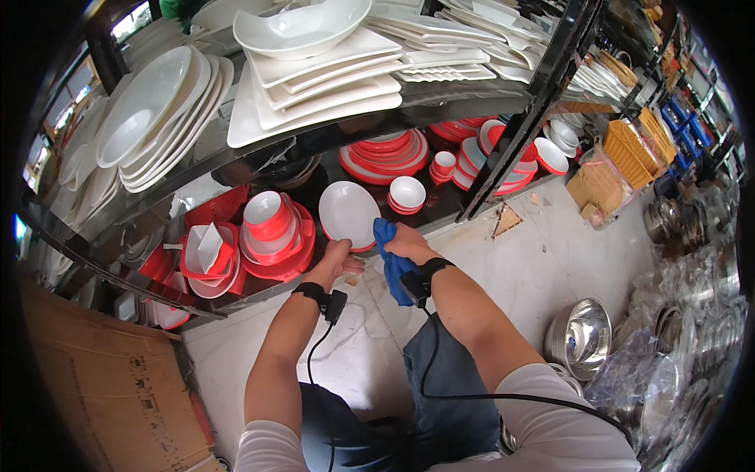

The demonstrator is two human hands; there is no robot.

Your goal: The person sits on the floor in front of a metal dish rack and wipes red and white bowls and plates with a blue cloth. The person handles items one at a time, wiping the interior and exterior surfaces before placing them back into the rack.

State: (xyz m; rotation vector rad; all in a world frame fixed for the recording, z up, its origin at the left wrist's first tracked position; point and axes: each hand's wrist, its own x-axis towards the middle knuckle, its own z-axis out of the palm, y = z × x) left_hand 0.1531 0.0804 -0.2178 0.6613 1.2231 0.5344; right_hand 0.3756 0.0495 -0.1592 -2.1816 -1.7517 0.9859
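Observation:
A white oval plate with a red rim (348, 214) is tilted up at the front of the low shelf, its white inside showing. My left hand (340, 259) grips the plate at its lower edge, thumb near the rim and fingers below. In my right hand (409, 243) a blue cloth (392, 263) is bunched up, reaching the plate's right edge and hanging down. Beside the plate stand a stack of red and white bowls (267, 216) on the left and small nested bowls (406, 193) on the right.
White plates (314, 86) crowd the upper shelf, its dark edge (440, 114) overhanging the red dishes. A black post (503, 149) rises at right. Metal bowls (580, 338) and plastic-wrapped ware lie right on the pale floor, a cardboard box (102, 385) left. Cables run from both wrist straps.

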